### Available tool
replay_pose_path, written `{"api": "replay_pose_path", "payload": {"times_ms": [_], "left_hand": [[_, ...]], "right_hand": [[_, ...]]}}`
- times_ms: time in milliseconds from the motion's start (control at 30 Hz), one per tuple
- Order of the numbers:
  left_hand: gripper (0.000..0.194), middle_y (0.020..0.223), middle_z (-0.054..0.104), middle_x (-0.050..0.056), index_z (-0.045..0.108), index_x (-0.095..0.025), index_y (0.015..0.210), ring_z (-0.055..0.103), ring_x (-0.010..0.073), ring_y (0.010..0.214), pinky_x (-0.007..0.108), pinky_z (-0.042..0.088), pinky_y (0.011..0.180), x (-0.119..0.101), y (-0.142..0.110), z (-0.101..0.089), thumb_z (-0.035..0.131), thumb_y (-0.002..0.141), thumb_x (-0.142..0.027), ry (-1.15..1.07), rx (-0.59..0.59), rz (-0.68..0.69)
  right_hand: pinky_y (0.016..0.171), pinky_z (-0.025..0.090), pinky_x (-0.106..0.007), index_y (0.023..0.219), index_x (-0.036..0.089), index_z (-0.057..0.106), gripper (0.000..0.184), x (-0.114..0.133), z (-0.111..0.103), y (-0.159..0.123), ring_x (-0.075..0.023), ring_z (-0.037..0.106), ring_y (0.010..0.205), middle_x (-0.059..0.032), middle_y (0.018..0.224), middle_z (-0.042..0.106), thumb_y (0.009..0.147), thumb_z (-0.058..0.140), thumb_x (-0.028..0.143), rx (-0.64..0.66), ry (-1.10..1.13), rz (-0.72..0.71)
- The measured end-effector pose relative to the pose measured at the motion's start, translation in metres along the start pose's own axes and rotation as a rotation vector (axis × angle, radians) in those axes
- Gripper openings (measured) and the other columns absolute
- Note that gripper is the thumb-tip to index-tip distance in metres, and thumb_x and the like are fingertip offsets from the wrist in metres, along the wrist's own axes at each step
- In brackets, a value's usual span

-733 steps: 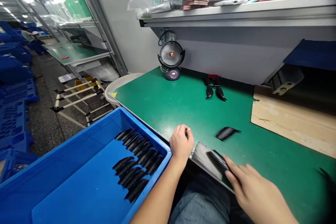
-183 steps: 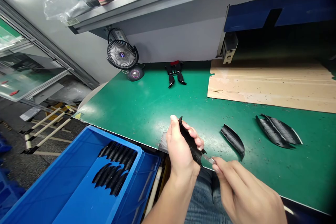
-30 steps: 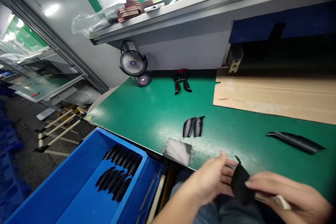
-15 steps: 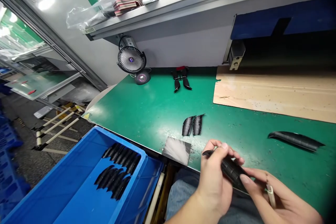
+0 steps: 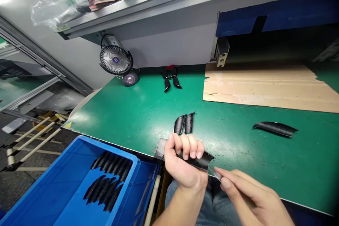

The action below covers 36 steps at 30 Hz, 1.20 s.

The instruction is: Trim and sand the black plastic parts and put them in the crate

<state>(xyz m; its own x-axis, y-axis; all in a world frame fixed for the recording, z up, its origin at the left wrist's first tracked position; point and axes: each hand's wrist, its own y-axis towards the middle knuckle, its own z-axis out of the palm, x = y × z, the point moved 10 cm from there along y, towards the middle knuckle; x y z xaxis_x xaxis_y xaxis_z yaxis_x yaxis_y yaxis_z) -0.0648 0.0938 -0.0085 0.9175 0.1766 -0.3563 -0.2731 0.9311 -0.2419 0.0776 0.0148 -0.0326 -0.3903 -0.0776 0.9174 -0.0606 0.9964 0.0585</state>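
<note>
My left hand point(image 5: 186, 159) is wrapped round a curved black plastic part point(image 5: 202, 160), whose jagged end sticks out to the right. Between the thumb and forefinger of my right hand point(image 5: 246, 190) is a small, thin, pale blade-like tool point(image 5: 217, 175), its tip close to the end of that part. I cannot tell whether the tip touches it. Just beyond my left hand lie two shorter curved black parts point(image 5: 179, 124), point(image 5: 189, 123) side by side. A longer black part point(image 5: 275, 128) rests farther right on the green table.
A blue bin point(image 5: 87, 141) at lower left holds rows of black parts point(image 5: 111, 164). A grey square plate point(image 5: 160, 149) sits at the table edge. Farther back are a small fan point(image 5: 116, 60), several black pieces point(image 5: 172, 77), and a cardboard sheet point(image 5: 254, 86) below a shelf point(image 5: 148, 5).
My left hand has shifted left and turned, its fingers now closed over the black part. My right hand has left the part's side and brings the small tool to its end. The view has swung right.
</note>
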Motion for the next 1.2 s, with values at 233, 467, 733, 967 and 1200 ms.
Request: {"api": "replay_pose_path", "payload": {"times_ms": [233, 467, 733, 967, 1200], "left_hand": [[0.043, 0.045, 0.011, -0.006, 0.020, -0.020, 0.053, 0.013, 0.0094, 0.040, 0.022, 0.020, 0.036, -0.004, -0.010, 0.011, 0.043, 0.086, -0.033, 0.046, 0.088, 0.026], [0.044, 0.045, 0.011, -0.006, 0.019, -0.020, 0.052, 0.012, 0.0090, 0.038, 0.022, 0.019, 0.036, -0.004, -0.014, 0.014, 0.045, 0.085, -0.032, 0.100, 0.102, 0.035], [0.042, 0.044, 0.013, -0.006, 0.020, -0.020, 0.052, 0.013, 0.0091, 0.038, 0.022, 0.021, 0.036, -0.007, -0.015, 0.016, 0.041, 0.087, -0.031, 0.152, 0.104, 0.054], [0.043, 0.044, 0.013, -0.006, 0.020, -0.020, 0.052, 0.014, 0.0088, 0.037, 0.022, 0.021, 0.036, -0.007, -0.015, 0.018, 0.040, 0.087, -0.030, 0.173, 0.085, 0.053], [0.044, 0.044, 0.013, -0.006, 0.022, -0.019, 0.051, 0.014, 0.0087, 0.036, 0.022, 0.021, 0.036, -0.007, -0.011, 0.015, 0.041, 0.088, -0.034, 0.173, 0.068, 0.047]], "right_hand": [[0.074, 0.055, -0.020, 0.109, 0.027, 0.068, 0.026, 0.000, 0.007, 0.009, -0.0160, 0.066, 0.080, -0.0011, 0.080, 0.065, 0.094, 0.049, 0.035, 0.190, -0.056, -0.013], [0.058, 0.052, -0.020, 0.105, 0.026, 0.066, 0.027, 0.011, 0.008, 0.011, -0.0134, 0.062, 0.063, 0.0006, 0.072, 0.062, 0.096, 0.043, 0.035, 0.187, -0.101, -0.025], [0.051, 0.048, -0.020, 0.090, 0.024, 0.064, 0.025, 0.022, 0.000, 0.009, -0.0127, 0.057, 0.053, 0.0003, 0.066, 0.057, 0.096, 0.041, 0.033, 0.080, -0.229, -0.104], [0.052, 0.051, -0.021, 0.095, 0.023, 0.066, 0.028, 0.030, -0.006, 0.008, -0.0138, 0.059, 0.053, -0.0020, 0.069, 0.062, 0.096, 0.040, 0.033, -0.002, -0.345, -0.166], [0.053, 0.051, -0.021, 0.098, 0.023, 0.066, 0.029, 0.035, -0.007, 0.009, -0.0143, 0.060, 0.052, -0.0028, 0.071, 0.063, 0.096, 0.039, 0.032, -0.022, -0.394, -0.202]]}}
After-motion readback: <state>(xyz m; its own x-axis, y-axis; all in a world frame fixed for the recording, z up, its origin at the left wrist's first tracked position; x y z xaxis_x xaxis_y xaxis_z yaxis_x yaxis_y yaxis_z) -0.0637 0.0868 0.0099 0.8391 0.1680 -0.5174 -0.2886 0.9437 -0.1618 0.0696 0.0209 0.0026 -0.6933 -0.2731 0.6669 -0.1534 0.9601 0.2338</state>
